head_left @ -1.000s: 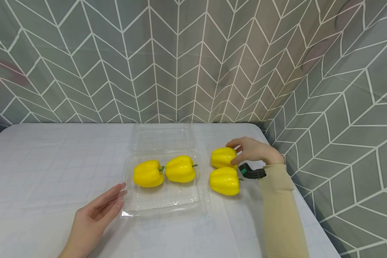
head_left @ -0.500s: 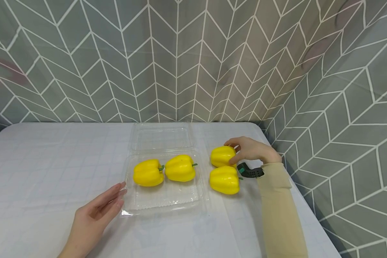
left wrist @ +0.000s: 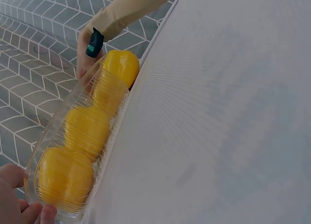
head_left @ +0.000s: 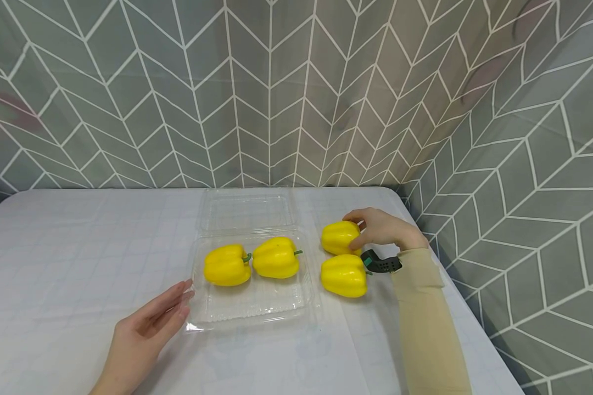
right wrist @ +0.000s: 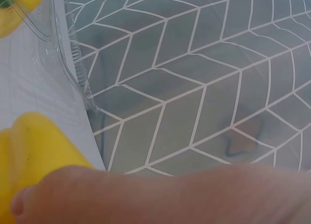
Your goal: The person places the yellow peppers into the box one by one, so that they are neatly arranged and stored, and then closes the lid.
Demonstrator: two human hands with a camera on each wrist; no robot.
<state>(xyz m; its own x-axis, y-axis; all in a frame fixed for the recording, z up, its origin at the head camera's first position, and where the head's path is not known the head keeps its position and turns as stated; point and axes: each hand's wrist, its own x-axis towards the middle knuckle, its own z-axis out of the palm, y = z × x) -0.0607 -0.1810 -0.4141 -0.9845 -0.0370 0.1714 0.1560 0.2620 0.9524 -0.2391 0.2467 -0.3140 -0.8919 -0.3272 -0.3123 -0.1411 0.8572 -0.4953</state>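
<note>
In the head view my right hand grips the far loose yellow bell pepper, thumb on its near right side and fingers behind. Just in front of it lies another yellow bell pepper, stem pointing right. A clear plastic clamshell container stands open to the left, holding two bell peppers side by side, a left one and a right one. My left hand touches the container's left edge with extended fingertips. Through the wall in the left wrist view, those fingertips meet the container's end.
The container's clear lid lies folded back behind its base. A white cloth covers the table. Patterned grey curtains hang close behind it and along the right side. A dark band is on the right wrist.
My right hand has shifted slightly left together with the far bell pepper it grips. The left hand and the container stay in place.
</note>
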